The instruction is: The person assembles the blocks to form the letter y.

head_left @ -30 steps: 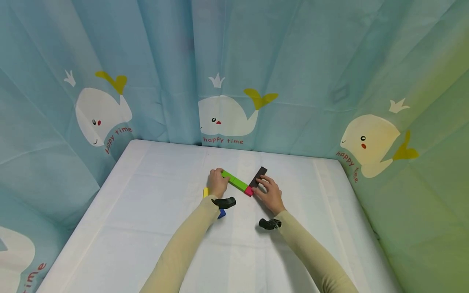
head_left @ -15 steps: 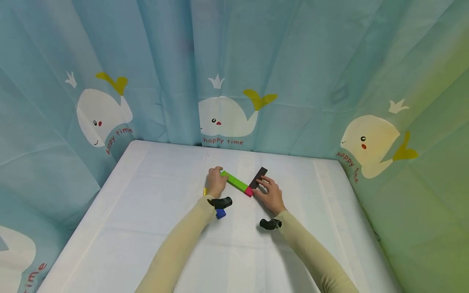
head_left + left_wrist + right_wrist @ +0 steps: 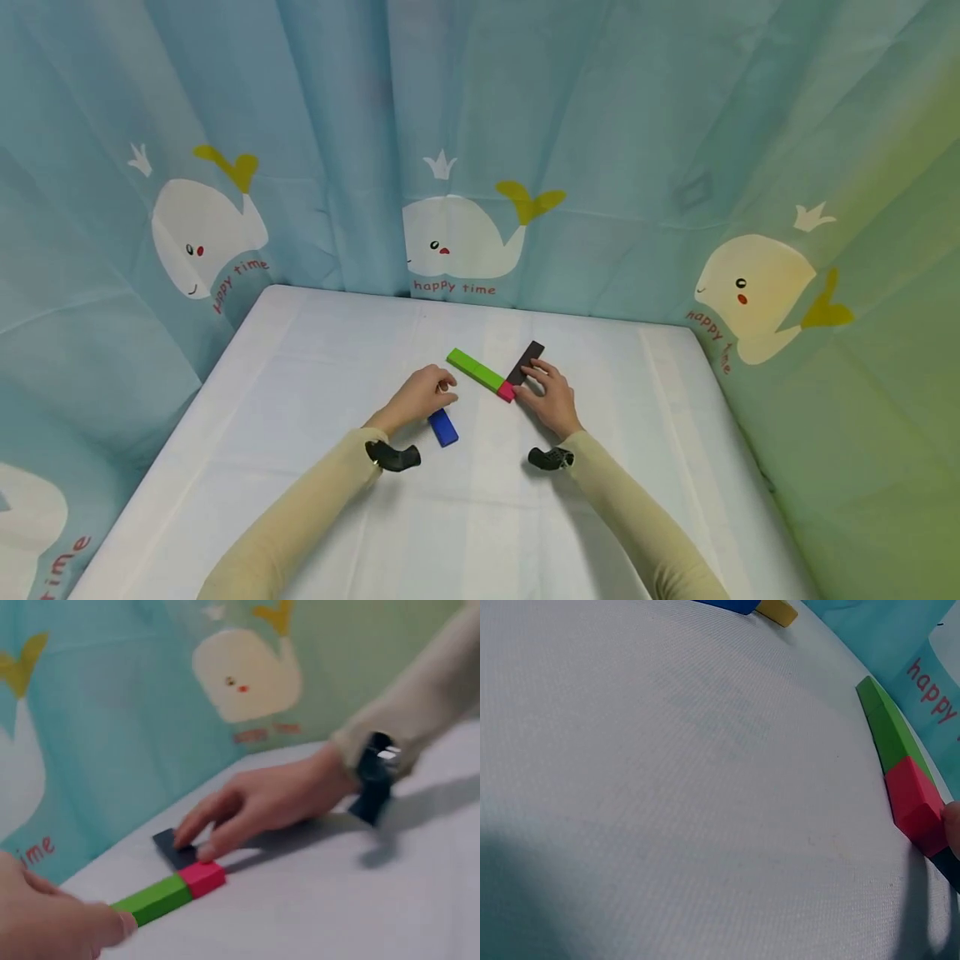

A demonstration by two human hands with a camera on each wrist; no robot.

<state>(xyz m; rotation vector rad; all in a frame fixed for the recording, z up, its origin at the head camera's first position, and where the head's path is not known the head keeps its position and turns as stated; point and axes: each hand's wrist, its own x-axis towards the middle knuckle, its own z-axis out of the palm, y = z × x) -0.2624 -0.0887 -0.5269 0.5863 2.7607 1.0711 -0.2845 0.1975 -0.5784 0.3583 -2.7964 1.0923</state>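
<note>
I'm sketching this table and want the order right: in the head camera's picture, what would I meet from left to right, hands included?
Left hand → blue block → green strip → red block → black block → right hand.

Whale-print curtain [image 3: 637, 125] behind and beside white table [image 3: 637, 417]

Premises: curtained-off booth; type of building around it cannot be determined. Evidence: blue-green curtains [image 3: 637, 125] bearing printed whales [image 3: 463, 237] and "happy time" lettering [image 3: 453, 287], beyond the left hand [image 3: 412, 398] and right hand [image 3: 555, 402]; white-covered table [image 3: 480, 517] beneath both.
</note>
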